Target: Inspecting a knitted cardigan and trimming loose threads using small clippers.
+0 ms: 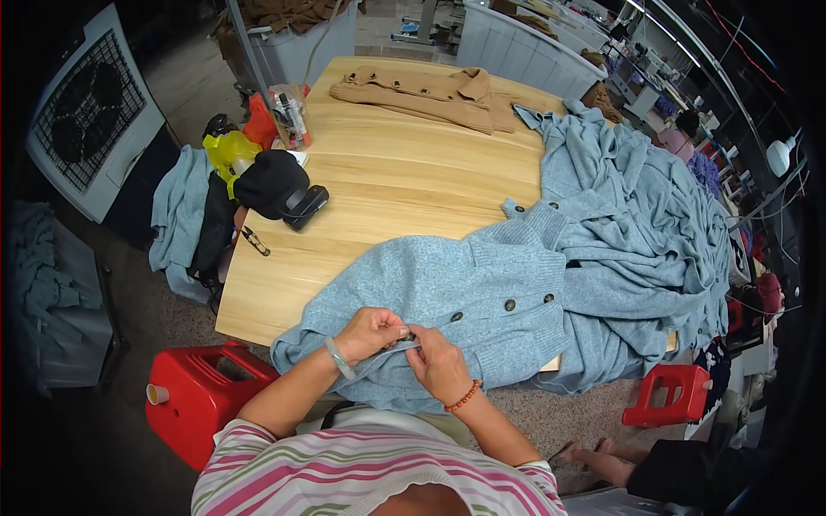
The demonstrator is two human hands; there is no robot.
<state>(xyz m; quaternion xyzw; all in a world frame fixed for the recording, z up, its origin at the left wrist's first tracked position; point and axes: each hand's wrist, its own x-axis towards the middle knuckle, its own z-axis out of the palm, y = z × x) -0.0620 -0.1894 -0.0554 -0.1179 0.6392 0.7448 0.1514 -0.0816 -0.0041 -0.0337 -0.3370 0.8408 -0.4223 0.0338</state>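
A light blue-grey knitted cardigan lies across the near side of the table, its ribbed hem toward the right. Dark buttons run along its front. My left hand, with a pale bangle at the wrist, pinches the cardigan's front edge close to a dark button. Right beside it, my right hand, wearing a beaded bracelet, grips the same edge with fingers closed. Fingertips of both hands nearly meet and partly cover that button. Whether it sits in a buttonhole cannot be made out.
More blue-grey knitwear is heaped on the table's right. A folded tan cardigan lies at the far edge. A black cap and thread snips are at the left. Red plastic stools stand either side; a person's legs show lower right.
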